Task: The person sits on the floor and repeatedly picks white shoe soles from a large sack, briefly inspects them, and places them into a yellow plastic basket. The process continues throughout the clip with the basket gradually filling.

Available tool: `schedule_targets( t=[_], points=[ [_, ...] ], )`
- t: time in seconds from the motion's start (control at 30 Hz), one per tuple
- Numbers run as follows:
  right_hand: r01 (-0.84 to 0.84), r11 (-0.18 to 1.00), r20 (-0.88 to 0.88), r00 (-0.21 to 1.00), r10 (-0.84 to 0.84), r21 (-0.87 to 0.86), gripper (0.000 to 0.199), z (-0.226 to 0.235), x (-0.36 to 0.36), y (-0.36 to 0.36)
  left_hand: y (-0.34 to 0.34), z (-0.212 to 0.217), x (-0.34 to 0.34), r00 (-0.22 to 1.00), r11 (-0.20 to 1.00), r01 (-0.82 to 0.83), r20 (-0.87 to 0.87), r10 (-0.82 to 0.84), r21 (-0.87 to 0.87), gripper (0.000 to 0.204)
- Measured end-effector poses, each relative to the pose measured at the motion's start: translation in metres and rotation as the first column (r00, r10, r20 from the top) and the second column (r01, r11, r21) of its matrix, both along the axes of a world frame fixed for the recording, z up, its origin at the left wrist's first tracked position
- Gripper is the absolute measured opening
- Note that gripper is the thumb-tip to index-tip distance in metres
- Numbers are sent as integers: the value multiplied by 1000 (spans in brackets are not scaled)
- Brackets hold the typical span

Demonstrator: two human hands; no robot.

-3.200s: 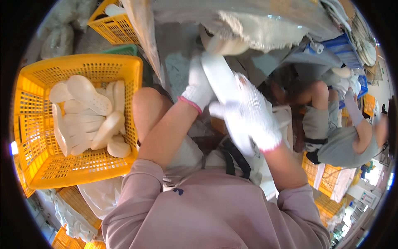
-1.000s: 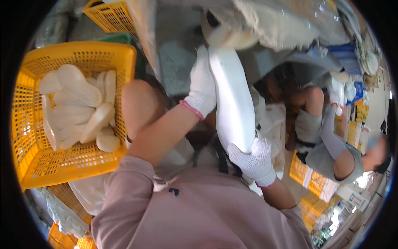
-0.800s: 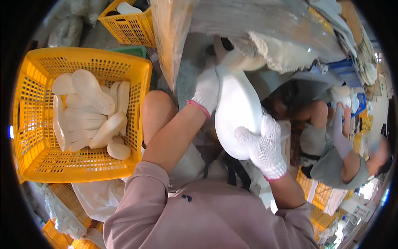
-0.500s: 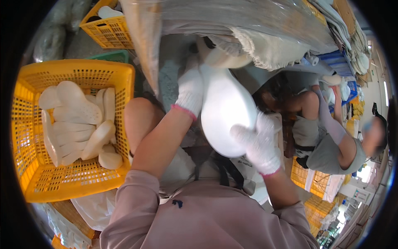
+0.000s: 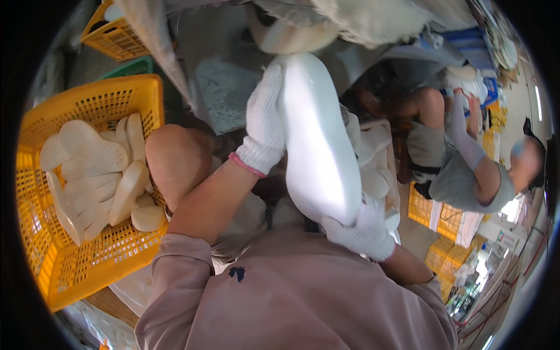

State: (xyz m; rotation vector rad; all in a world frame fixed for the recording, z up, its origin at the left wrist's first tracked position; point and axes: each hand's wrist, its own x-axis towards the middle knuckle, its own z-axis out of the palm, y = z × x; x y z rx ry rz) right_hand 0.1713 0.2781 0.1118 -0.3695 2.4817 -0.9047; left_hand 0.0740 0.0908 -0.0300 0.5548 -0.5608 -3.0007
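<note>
Best bet here, I'd say, is keeping the long white piece steady between both gloves, left hand wrapped shut round its top at 12 o'clock and right hand cupped closed under its 5 o'clock end, well clear of the yellow basket at 9 o'clock.

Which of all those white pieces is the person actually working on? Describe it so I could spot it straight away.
Start at the big yellow basket on the person's left, then look right to the gloved hands. The white piece stands on end between the left hand above and the right hand below. Unlike the basket's pieces, it is held.
</note>
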Motion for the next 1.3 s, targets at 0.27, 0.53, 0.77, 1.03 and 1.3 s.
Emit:
schedule_targets(
  t=[0.27, 0.53, 0.77, 1.03, 1.3],
  points=[
    [20, 998, -386, 921, -44, -65, 91, -69, -36, 27, 18, 1, 18, 995, 960, -11, -101, -18, -281, 49],
    [139, 969, -111, 980, -164, -203, 69, -38, -80, 8, 16, 3, 7, 949, 964, 265, -186, -255, 25, 57],
    [229, 938, -85, 962, -258, -259, 57, -25, -121, 29, 56, 19, -19, 904, 949, 259, -301, -303, -177, 59],
    [257, 943, -31, 963, -269, -211, 58, -16, -167, 15, 58, 5, -62, 923, 941, 330, -185, -339, -75, 55],
    [255, 882, 197, 962, -189, -397, 58, -53, -191, 46, 69, 31, -65, 997, 961, 77, 27, -73, -267, 50]
  ],
)
